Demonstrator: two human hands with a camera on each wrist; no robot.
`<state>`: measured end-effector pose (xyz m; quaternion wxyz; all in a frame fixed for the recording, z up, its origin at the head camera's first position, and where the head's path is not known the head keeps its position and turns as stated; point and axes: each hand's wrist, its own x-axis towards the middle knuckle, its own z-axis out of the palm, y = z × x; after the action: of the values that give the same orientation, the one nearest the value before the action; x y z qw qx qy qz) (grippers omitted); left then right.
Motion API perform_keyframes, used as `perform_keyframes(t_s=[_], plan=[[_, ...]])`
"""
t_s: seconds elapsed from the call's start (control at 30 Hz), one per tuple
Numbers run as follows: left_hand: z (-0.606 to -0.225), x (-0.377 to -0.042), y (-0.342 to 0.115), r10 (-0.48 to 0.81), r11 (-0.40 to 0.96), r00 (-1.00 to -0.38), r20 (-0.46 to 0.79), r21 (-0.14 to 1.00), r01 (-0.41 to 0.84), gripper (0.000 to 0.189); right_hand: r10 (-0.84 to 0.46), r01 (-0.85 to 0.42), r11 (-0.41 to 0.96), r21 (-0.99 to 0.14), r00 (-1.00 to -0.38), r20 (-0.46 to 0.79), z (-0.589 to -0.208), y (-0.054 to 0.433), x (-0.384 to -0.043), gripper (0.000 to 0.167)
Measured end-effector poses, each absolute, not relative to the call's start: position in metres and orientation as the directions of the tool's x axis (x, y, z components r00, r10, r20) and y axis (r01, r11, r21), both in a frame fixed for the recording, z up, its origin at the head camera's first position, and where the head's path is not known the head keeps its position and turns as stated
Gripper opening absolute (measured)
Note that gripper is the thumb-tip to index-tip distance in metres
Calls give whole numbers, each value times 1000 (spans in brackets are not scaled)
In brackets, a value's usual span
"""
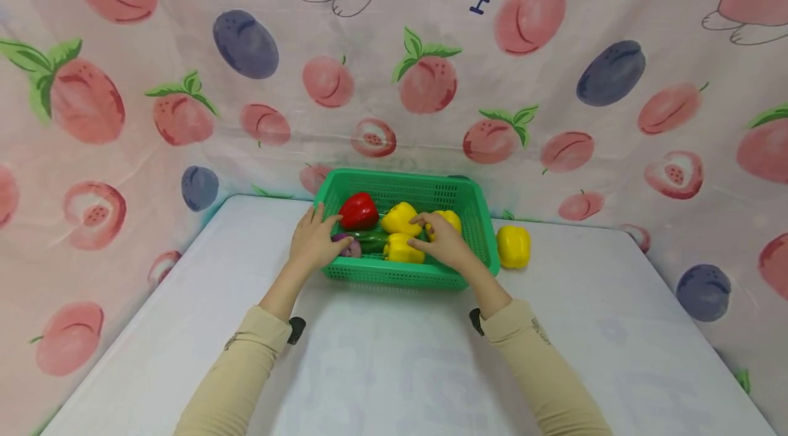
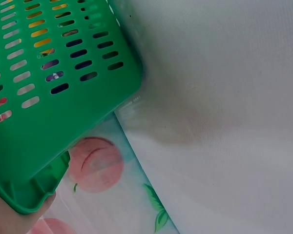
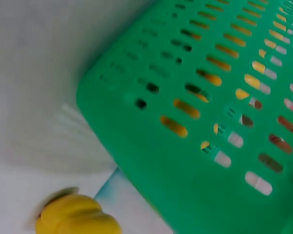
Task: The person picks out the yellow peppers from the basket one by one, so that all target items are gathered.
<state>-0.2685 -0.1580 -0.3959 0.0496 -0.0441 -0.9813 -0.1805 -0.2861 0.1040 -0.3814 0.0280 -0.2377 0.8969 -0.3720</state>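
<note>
A green plastic basket [image 1: 486, 237] holds a red bell pepper [image 1: 358, 211], a long green cucumber [image 1: 371, 240], a rounded purple vegetable [image 1: 352, 248] and yellow bell peppers, one of them [image 1: 405, 248] near the front wall. My left hand [image 1: 312, 241] lies over the basket's left rim with its fingers extended, the thumb overlapping the purple vegetable. From the front right, my right hand [image 1: 444, 239] reaches inside, fingers and thumb spread apart above the yellow peppers. It partly covers the rightmost yellow pepper [image 1: 454, 219]. In the left wrist view, a bit of the left hand [image 2: 10, 214] shows at the rim.
Outside the basket, close to its right wall, another yellow bell pepper [image 1: 514, 247] rests on the white table [image 1: 394, 361]. A fruit-printed cloth [image 1: 382, 107] hangs behind the table, right at the basket's back edge.
</note>
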Motion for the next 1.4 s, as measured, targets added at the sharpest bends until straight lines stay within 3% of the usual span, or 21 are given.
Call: perform_keyframes(t_s=[0.77,1.03,1.4], plan=[[-400,-266,-151,82,926,-991,103,360,114,62,-544,-439,659,-611,-839,17,-399,102,-294,55],[-398,-266,-149,83,919,-991,107,377,118,62,-635,-519,597,-612,-772,34,-402,109,-300,58],[-393,-266,-157,78,924,-992,102,366,110,63,-558,-400,713,-577,-821,-121,-400,94,-306,60]])
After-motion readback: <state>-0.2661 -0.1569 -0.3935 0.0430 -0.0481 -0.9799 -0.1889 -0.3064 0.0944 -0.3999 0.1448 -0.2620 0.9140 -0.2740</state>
